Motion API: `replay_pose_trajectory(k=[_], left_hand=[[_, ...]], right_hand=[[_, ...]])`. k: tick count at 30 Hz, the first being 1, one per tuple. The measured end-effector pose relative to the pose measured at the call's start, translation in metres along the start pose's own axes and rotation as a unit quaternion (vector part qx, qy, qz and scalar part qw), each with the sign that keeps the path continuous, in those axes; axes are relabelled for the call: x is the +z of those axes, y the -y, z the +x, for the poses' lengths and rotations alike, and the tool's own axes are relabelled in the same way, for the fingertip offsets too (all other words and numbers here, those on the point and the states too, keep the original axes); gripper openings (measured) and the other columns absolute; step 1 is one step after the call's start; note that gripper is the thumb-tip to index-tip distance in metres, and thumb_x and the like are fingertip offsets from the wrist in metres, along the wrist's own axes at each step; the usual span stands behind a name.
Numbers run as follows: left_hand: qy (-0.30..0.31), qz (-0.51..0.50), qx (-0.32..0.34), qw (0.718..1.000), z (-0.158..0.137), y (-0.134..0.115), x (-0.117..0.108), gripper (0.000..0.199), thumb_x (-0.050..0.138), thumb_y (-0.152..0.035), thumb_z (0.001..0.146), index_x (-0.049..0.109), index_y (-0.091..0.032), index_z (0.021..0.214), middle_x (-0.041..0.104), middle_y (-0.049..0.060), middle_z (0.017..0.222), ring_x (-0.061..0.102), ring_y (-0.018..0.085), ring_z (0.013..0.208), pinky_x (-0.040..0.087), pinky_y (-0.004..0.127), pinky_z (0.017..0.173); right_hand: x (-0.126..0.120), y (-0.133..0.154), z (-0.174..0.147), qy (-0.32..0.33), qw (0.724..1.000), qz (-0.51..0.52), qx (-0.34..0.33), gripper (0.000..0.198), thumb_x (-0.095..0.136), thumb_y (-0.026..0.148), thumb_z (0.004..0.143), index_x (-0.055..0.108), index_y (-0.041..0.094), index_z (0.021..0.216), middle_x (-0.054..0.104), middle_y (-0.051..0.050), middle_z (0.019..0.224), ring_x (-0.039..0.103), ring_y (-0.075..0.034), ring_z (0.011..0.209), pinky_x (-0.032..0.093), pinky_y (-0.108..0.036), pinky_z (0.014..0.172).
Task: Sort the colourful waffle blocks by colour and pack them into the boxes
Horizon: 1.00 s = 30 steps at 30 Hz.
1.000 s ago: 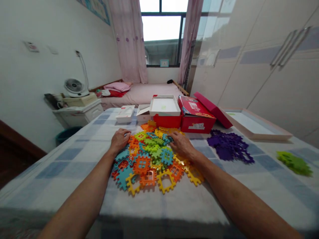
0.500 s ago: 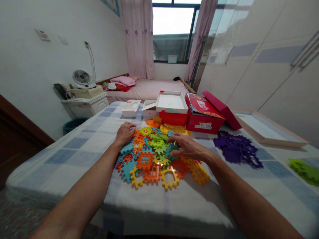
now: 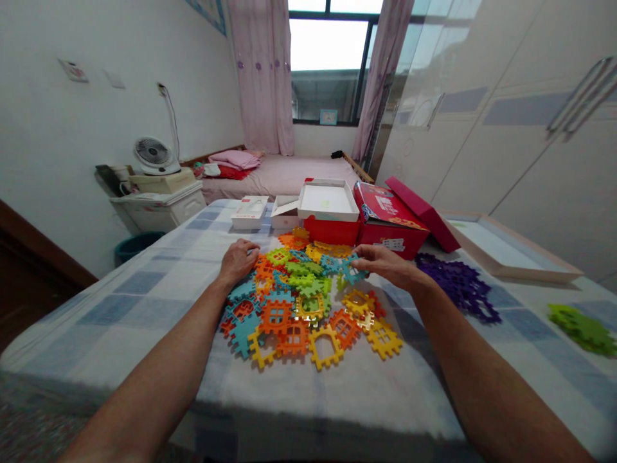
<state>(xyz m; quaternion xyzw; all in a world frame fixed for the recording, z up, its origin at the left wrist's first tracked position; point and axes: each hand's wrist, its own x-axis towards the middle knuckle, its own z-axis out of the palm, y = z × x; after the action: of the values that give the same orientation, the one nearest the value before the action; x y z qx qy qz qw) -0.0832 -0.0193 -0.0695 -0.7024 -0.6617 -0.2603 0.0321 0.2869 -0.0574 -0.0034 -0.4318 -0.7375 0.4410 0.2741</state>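
Between the thumb and fingers of my right hand [image 3: 385, 262] is a blue building-block tile [image 3: 353, 270] with notched edges and a window-like cutout. It is at the right rear side of a pile of interlocking plastic tiles [image 3: 303, 281] in orange, yellow, green and blue. My left hand [image 3: 238, 260] rests at the left edge of the pile, its fingers curled together; whatever may be in them is hidden. Orange window tiles [image 3: 277, 314] and a yellow frame tile [image 3: 326, 347] lie along the pile's near side.
Purple tiles [image 3: 457, 286] lie to the right, and green tiles [image 3: 581, 329] further right. Behind the pile stand a small white box [image 3: 250, 213], a white tray-like lid [image 3: 328, 199] on a red box, and a larger red box [image 3: 393, 225]. A shallow box lid [image 3: 515, 251] lies at right.
My right hand has moved right and away from me, drawing the blue tile out from the pile. The yellow and orange tiles at right have shifted apart. My left hand stays at the pile's edge.
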Motion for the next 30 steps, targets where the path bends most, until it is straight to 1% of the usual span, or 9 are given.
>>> replay_pose_trajectory(k=[3, 6, 9, 11, 14, 17, 21, 25, 30], left_hand=[[0.000, -0.003, 0.003, 1.000, 0.001, 0.001, 0.001, 0.039, 0.040, -0.032, 0.083, 0.073, -0.016, 0.097, 0.067, 0.009, 0.103, 0.060, 0.022, 0.099, 0.045, 0.032, 0.092], [0.004, -0.002, 0.004, 1.000, 0.001, 0.001, 0.001, 0.041, 0.039, -0.032, 0.083, 0.072, -0.014, 0.098, 0.066, 0.011, 0.105, 0.060, 0.023, 0.101, 0.045, 0.033, 0.093], [0.004, 0.002, 0.001, 1.000, 0.000, 0.000, 0.001, 0.040, 0.039, -0.032, 0.083, 0.072, -0.015, 0.098, 0.066, 0.011, 0.105, 0.059, 0.023, 0.101, 0.045, 0.032, 0.093], [0.000, 0.005, 0.000, 1.000, 0.000, 0.000, 0.001, 0.038, 0.040, -0.033, 0.083, 0.073, -0.017, 0.097, 0.066, 0.009, 0.105, 0.060, 0.022, 0.100, 0.045, 0.031, 0.093], [-0.001, 0.007, -0.002, 1.000, 0.000, -0.001, 0.000, 0.038, 0.040, -0.032, 0.083, 0.073, -0.018, 0.096, 0.066, 0.009, 0.104, 0.060, 0.022, 0.099, 0.045, 0.031, 0.093], [0.004, 0.007, -0.001, 1.000, 0.000, -0.002, -0.002, 0.040, 0.039, -0.032, 0.083, 0.073, -0.015, 0.097, 0.066, 0.011, 0.104, 0.060, 0.023, 0.099, 0.045, 0.032, 0.093], [0.007, 0.007, -0.003, 1.000, 0.000, -0.003, -0.003, 0.039, 0.040, -0.032, 0.083, 0.072, -0.016, 0.097, 0.066, 0.010, 0.104, 0.060, 0.023, 0.099, 0.045, 0.032, 0.092], [0.002, 0.005, 0.003, 1.000, 0.000, -0.002, -0.002, 0.039, 0.040, -0.032, 0.082, 0.073, -0.016, 0.097, 0.066, 0.011, 0.105, 0.060, 0.023, 0.099, 0.045, 0.032, 0.092], [-0.001, -0.003, 0.006, 1.000, 0.000, -0.001, -0.001, 0.039, 0.040, -0.032, 0.082, 0.073, -0.016, 0.096, 0.066, 0.011, 0.104, 0.060, 0.023, 0.098, 0.046, 0.033, 0.092]], right_hand=[[0.000, -0.003, 0.001, -0.002, 0.999, 0.049, -0.001, 0.034, 0.065, 0.047, 0.073, 0.058, 0.016, 0.084, 0.060, 0.000, 0.076, 0.054, -0.010, 0.065, 0.044, -0.023, 0.059], [-0.002, -0.009, 0.005, -0.061, 0.998, 0.029, -0.006, 0.031, 0.062, 0.046, 0.075, 0.057, 0.016, 0.085, 0.059, 0.001, 0.074, 0.053, -0.010, 0.063, 0.043, -0.023, 0.056], [-0.004, -0.016, 0.009, -0.136, 0.983, -0.124, -0.006, 0.022, 0.058, 0.036, 0.078, 0.059, 0.015, 0.085, 0.060, -0.002, 0.074, 0.055, -0.013, 0.065, 0.044, -0.026, 0.061], [-0.002, -0.016, 0.009, -0.173, 0.952, -0.252, -0.028, 0.020, 0.057, 0.028, 0.079, 0.063, 0.014, 0.092, 0.063, -0.006, 0.087, 0.058, -0.017, 0.077, 0.046, -0.031, 0.072], [0.009, -0.006, 0.007, -0.174, 0.917, -0.344, -0.100, 0.026, 0.059, 0.024, 0.079, 0.063, 0.015, 0.104, 0.061, -0.011, 0.108, 0.055, -0.022, 0.099, 0.042, -0.036, 0.089], [0.027, 0.007, 0.002, -0.080, 0.929, -0.333, -0.141, 0.034, 0.064, 0.027, 0.079, 0.062, 0.019, 0.111, 0.059, -0.009, 0.114, 0.053, -0.022, 0.107, 0.041, -0.036, 0.093], [0.043, 0.007, 0.001, 0.000, 0.924, -0.364, -0.114, 0.052, 0.068, 0.021, 0.072, 0.057, 0.021, 0.123, 0.058, -0.011, 0.118, 0.053, -0.024, 0.109, 0.041, -0.038, 0.092], [0.045, 0.002, 0.005, -0.030, 0.926, -0.360, -0.107, 0.052, 0.064, 0.021, 0.074, 0.055, 0.015, 0.125, 0.057, -0.012, 0.113, 0.056, -0.022, 0.099, 0.043, -0.035, 0.087], [0.058, 0.019, 0.002, -0.095, 0.956, -0.240, -0.142, 0.051, 0.065, 0.033, 0.079, 0.053, 0.018, 0.125, 0.056, -0.009, 0.112, 0.056, -0.020, 0.099, 0.045, -0.035, 0.087]])
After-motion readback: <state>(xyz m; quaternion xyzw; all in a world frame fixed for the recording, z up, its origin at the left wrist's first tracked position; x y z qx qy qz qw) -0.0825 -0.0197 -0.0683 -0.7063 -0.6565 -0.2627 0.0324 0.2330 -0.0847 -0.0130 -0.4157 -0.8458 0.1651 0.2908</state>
